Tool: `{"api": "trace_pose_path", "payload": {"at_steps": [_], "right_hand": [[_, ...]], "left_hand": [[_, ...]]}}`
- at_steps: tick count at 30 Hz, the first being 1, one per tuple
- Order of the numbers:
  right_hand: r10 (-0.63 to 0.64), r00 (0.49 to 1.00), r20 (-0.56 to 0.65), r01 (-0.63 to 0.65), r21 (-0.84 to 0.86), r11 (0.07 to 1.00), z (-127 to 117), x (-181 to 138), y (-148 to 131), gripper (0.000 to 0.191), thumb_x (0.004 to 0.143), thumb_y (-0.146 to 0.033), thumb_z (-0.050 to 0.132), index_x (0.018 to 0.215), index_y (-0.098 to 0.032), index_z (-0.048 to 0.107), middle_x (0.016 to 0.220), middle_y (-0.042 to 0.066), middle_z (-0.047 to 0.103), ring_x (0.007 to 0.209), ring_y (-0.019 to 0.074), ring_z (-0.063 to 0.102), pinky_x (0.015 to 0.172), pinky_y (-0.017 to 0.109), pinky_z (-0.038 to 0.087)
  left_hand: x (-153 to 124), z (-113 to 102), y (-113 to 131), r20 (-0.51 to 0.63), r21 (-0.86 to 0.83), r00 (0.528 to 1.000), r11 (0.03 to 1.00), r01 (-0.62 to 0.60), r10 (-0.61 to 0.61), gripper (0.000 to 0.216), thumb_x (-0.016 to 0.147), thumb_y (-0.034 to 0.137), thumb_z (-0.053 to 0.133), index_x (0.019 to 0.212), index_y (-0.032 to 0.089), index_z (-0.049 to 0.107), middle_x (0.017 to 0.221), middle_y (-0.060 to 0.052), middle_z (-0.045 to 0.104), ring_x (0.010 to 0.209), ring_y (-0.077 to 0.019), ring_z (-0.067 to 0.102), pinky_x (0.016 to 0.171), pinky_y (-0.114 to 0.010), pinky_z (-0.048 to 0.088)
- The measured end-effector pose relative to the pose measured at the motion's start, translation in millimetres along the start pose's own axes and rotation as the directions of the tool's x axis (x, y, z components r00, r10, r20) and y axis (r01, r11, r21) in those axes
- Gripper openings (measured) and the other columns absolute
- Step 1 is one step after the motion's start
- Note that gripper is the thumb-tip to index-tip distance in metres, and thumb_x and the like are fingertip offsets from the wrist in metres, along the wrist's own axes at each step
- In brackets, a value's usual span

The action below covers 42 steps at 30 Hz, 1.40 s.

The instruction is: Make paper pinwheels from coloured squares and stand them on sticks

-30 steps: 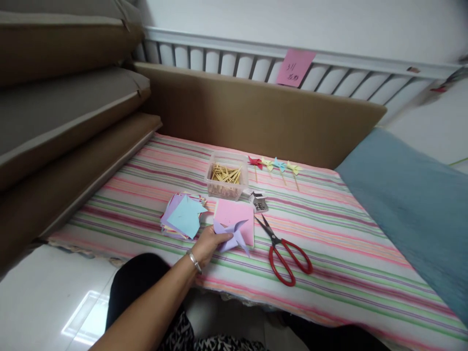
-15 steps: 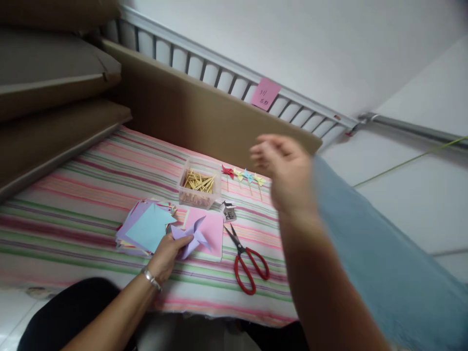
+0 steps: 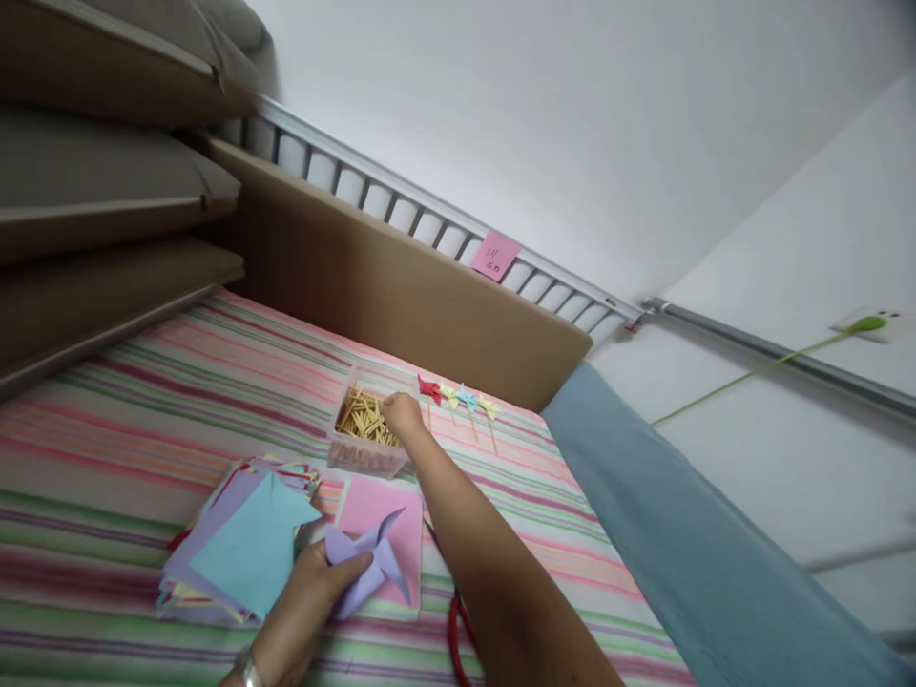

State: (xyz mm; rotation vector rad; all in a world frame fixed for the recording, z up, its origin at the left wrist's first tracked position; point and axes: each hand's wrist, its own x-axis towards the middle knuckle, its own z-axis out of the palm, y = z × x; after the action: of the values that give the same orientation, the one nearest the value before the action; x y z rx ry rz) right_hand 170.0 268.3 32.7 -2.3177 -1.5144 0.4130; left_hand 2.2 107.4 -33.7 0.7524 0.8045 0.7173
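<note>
Between the thumb and fingers of my left hand (image 3: 315, 587) is a purple paper pinwheel (image 3: 368, 563), held above a pink paper square (image 3: 397, 525). My right hand (image 3: 402, 417) reaches to the right side of a clear plastic box (image 3: 366, 458) full of thin wooden sticks (image 3: 364, 416). Its fingers are curled at the sticks, and their tips are hidden, so whether they grip one does not show. Beside my left hand lies a stack of coloured paper (image 3: 247, 544), light blue on top. Red-handled scissors (image 3: 458, 634) are partly covered by my right forearm.
Several small pinwheels on sticks (image 3: 459, 399) lie in a row behind my right hand. A brown board (image 3: 401, 301) stands along the back of the striped cloth (image 3: 178, 410). Stacked brown boards (image 3: 107, 277) rise at the left, and blue fabric (image 3: 644, 496) runs along the right.
My right hand has come down from the raised position at the right to the box of sticks. My left hand still holds the pinwheel. The view has tilted and shifted.
</note>
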Motion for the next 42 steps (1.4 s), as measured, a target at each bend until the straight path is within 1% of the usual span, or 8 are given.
{"api": "trace_pose_path", "payload": {"at_steps": [10, 16, 20, 25, 28, 32, 35, 42], "right_hand": [[0.104, 0.990, 0.094, -0.099, -0.055, 0.994, 29.0, 25.8, 8.4, 0.024, 0.086, -0.029, 0.055, 0.107, -0.015, 0.056, 0.107, 0.006, 0.059, 0.092, 0.0185, 0.059, 0.078, 0.037, 0.050], [0.034, 0.999, -0.023, -0.029, 0.191, 0.981, 25.1, 18.0, 1.5, 0.021, 0.087, -0.031, 0.053, 0.100, -0.014, 0.058, 0.099, 0.005, 0.061, 0.084, 0.0161, 0.060, 0.074, 0.035, 0.051], [-0.033, 0.987, -0.156, 0.095, 0.413, 0.906, -1.1, 5.6, -15.1, 0.025, 0.088, -0.029, 0.046, 0.102, -0.012, 0.058, 0.085, 0.003, 0.063, 0.065, 0.0103, 0.058, 0.058, 0.023, 0.047], [-0.118, 0.952, -0.283, 0.263, 0.556, 0.788, -57.4, -49.7, -20.4, 0.031, 0.081, -0.037, 0.049, 0.096, -0.014, 0.063, 0.073, 0.001, 0.062, 0.057, 0.0098, 0.052, 0.053, 0.020, 0.042], [-0.134, 0.936, -0.327, 0.311, 0.583, 0.750, -73.2, -106.3, -3.7, 0.028, 0.076, -0.040, 0.054, 0.082, -0.016, 0.067, 0.068, 0.000, 0.060, 0.063, 0.0124, 0.054, 0.059, 0.022, 0.043], [-0.021, 0.988, -0.152, 0.133, 0.781, 0.611, -55.7, -178.0, 31.3, 0.024, 0.069, -0.034, 0.061, 0.082, -0.015, 0.067, 0.055, -0.003, 0.055, 0.047, 0.0102, 0.048, 0.047, 0.022, 0.040], [0.022, 1.000, -0.007, -0.007, 0.815, 0.580, -34.9, -216.5, 51.6, 0.023, 0.067, -0.031, 0.063, 0.083, -0.015, 0.068, 0.049, -0.005, 0.051, 0.039, 0.0071, 0.040, 0.038, 0.019, 0.032], [0.013, 0.995, 0.097, -0.087, 0.819, 0.567, -22.2, -258.6, 60.8, 0.018, 0.069, -0.030, 0.062, 0.077, -0.017, 0.070, 0.052, -0.004, 0.054, 0.043, 0.0082, 0.046, 0.043, 0.020, 0.036]], "left_hand": [[14.3, -4.8, -15.6, 0.113, -0.052, 0.992, 0.997, -0.049, 0.054, 0.031, 0.058, 0.037, 0.075, 0.078, 0.014, 0.070, 0.069, -0.005, 0.071, 0.063, -0.0199, 0.060, 0.063, -0.029, 0.041], [9.4, -1.8, -6.1, 0.102, -0.048, 0.994, 0.998, -0.040, 0.045, 0.030, 0.055, 0.038, 0.076, 0.073, 0.015, 0.069, 0.065, -0.003, 0.070, 0.061, -0.0192, 0.059, 0.061, -0.028, 0.041], [-0.5, 3.4, 5.6, 0.111, -0.077, 0.993, 0.997, -0.018, 0.027, 0.026, 0.056, 0.036, 0.075, 0.071, 0.016, 0.069, 0.062, -0.001, 0.068, 0.061, -0.0184, 0.058, 0.062, -0.027, 0.041], [-3.9, 1.7, 12.7, 0.027, 0.019, 0.997, 0.997, -0.077, 0.076, 0.027, 0.058, 0.037, 0.074, 0.072, 0.015, 0.068, 0.062, -0.001, 0.066, 0.059, -0.0168, 0.055, 0.058, -0.025, 0.038], [-9.1, 0.4, 18.0, 0.111, 0.101, 0.980, 0.979, -0.179, 0.168, 0.022, 0.062, 0.035, 0.073, 0.070, 0.015, 0.067, 0.058, 0.000, 0.062, 0.055, -0.0140, 0.050, 0.054, -0.023, 0.034], [-21.9, 0.2, 24.3, 0.292, 0.135, 0.932, 0.956, -0.262, 0.214, 0.017, 0.065, 0.032, 0.071, 0.067, 0.016, 0.067, 0.057, 0.001, 0.057, 0.053, -0.0113, 0.044, 0.051, -0.021, 0.031], [-30.2, 0.1, 25.4, 0.411, 0.162, 0.885, 0.938, -0.307, 0.219, 0.016, 0.067, 0.032, 0.069, 0.070, 0.016, 0.068, 0.066, -0.001, 0.058, 0.057, -0.0118, 0.046, 0.053, -0.022, 0.034], [-41.2, 1.1, 26.7, 0.452, 0.240, 0.844, 0.871, -0.428, 0.290, 0.009, 0.070, 0.026, 0.066, 0.072, 0.017, 0.070, 0.074, -0.005, 0.064, 0.069, -0.0170, 0.055, 0.062, -0.025, 0.041]]}}
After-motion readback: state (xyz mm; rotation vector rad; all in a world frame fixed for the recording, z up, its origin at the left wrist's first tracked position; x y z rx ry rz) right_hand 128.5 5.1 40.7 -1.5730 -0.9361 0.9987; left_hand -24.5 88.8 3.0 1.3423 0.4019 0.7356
